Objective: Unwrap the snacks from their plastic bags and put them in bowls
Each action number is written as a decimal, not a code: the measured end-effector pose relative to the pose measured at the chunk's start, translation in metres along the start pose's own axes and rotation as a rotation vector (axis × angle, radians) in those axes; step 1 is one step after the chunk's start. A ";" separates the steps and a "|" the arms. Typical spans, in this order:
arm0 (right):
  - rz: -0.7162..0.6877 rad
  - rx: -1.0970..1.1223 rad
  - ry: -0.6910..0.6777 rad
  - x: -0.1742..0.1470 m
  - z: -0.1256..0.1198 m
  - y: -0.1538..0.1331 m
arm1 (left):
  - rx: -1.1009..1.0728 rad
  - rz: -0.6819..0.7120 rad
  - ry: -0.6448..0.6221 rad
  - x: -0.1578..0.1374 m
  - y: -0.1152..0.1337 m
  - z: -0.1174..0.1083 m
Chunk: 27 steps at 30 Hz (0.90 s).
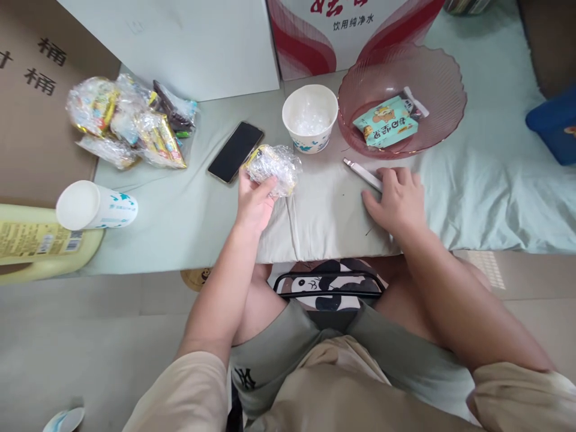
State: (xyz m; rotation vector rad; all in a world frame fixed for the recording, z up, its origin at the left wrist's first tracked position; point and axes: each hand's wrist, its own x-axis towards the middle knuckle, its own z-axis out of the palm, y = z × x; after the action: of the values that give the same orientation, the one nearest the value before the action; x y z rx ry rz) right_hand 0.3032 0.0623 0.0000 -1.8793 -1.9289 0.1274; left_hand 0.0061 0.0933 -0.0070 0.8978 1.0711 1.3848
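My left hand (pixel 256 207) is closed on a snack packet in crinkly clear plastic (pixel 278 170), held just above the cloth with the thumb on top. A bit of yellow shows at the packet's upper left. On the right, my right hand (pixel 398 201) rests low on the cloth, its fingers curled over the near end of a slim silver-white tool (pixel 363 174). The tool's metal tip points up and left; its kind is unclear. Beyond the hands stands a paper cup (pixel 311 143) with crumpled clear plastic inside. A black phone (pixel 236 151) lies beside the packet.
A pink scalloped bowl (pixel 443 114) holds a green snack bag (pixel 387 122) and a small wrapped piece. Wrapped snacks (pixel 135 123) are piled at far left. Another paper cup (pixel 108 206) lies sideways by a yellow jug (pixel 40 243). Boxes (pixel 180 42) line the back.
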 end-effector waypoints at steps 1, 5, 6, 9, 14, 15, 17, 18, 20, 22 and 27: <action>-0.002 -0.010 -0.006 -0.001 0.000 0.004 | 0.002 0.002 -0.015 -0.002 -0.001 0.001; 0.011 0.228 -0.115 -0.006 -0.004 -0.002 | 0.018 0.011 -0.067 -0.006 -0.008 0.009; 0.034 0.358 -0.182 -0.007 -0.006 -0.008 | 0.031 0.024 -0.076 -0.006 -0.011 0.011; 0.116 0.777 -0.398 -0.012 -0.008 -0.032 | 0.109 0.092 -0.091 -0.004 -0.020 0.015; 0.132 1.044 -0.509 -0.014 -0.002 -0.062 | 0.268 0.131 -0.124 -0.004 -0.030 0.019; 0.126 1.054 -0.519 -0.013 0.000 -0.064 | 0.280 0.132 -0.136 -0.005 -0.030 0.020; 0.126 1.060 -0.533 -0.010 0.002 -0.065 | 0.290 0.144 -0.149 -0.006 -0.028 0.022; 0.126 1.054 -0.538 -0.009 0.003 -0.065 | 0.294 0.153 -0.151 -0.007 -0.026 0.022; 0.117 1.032 -0.551 -0.007 0.003 -0.063 | 0.300 0.172 -0.148 -0.007 -0.023 0.023; 0.104 1.016 -0.553 -0.006 0.002 -0.062 | 0.304 0.185 -0.142 -0.007 -0.020 0.023; 0.109 0.999 -0.494 -0.007 -0.004 -0.062 | 0.313 0.178 -0.130 -0.007 -0.018 0.022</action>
State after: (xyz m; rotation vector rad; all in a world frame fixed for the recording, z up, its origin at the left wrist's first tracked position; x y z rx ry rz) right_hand 0.2470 0.0501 0.0243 -1.2900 -1.5232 1.4044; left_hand 0.0335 0.0883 -0.0172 1.3209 1.1479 1.3012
